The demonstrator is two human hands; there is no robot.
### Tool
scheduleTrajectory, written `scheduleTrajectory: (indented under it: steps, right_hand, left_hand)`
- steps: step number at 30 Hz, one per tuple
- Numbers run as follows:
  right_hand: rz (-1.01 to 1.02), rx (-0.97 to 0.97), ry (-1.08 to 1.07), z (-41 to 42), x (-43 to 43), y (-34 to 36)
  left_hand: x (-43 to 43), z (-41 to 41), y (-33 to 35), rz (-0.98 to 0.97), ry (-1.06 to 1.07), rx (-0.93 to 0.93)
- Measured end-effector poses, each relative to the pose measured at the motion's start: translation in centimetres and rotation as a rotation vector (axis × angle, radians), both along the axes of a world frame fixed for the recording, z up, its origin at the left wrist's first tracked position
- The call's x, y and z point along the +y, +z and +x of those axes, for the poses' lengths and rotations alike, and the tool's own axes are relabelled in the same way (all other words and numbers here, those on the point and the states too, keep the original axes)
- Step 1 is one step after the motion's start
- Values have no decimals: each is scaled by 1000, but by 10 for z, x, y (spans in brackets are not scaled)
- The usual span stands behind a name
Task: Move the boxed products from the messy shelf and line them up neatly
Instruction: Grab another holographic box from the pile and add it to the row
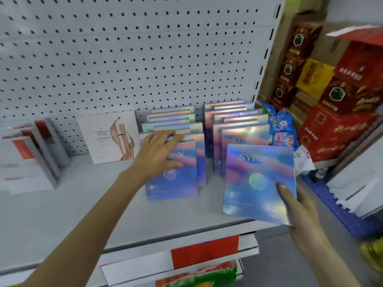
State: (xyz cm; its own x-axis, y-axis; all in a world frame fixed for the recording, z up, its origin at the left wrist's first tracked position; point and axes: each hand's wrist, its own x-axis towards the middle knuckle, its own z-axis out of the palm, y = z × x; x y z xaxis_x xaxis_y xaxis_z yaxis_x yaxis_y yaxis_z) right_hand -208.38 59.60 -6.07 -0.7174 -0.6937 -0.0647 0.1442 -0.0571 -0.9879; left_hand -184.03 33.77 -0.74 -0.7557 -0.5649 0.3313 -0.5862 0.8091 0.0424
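— Where do things lie from your hands right now?

— The shelf runs flat under both of them, pegboard behind. Two rows of holographic boxes stand on it, faces toward me. The left row is under my left hand; the right row stands just beyond my right hand.

— And the hands themselves?

— My left hand is open, fingers spread flat across the top edge and face of the left row's front box, steadying it, not gripping. My right hand is closed on the lower right corner of a loose holographic box, thumb on its face.

— Which way does that box go?

— It's upright but tilted, broad face to me, just in front of the right row's front box. I reckon it goes straight back to stand flush there. The right hand is nearer, so it does the job.
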Motion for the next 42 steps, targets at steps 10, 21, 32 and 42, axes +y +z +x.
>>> scheduleTrajectory:
  steps: [10,21,32,42]
  right_hand:
    - [-10,124,255,-54,-43,-8]
    - [180,658,162,-77,-101,-24]
    - [319,674,-115,-21,-82,-53]
    - [346,691,-273,11,-71,-52]
  left_hand:
    - [-4,5,-19,-144,66,-57]
    - [37,-9,-23,-235,151,163]
    - [84,17,-88,-70,248,153]
    - [100,33,-92,63,259,135]
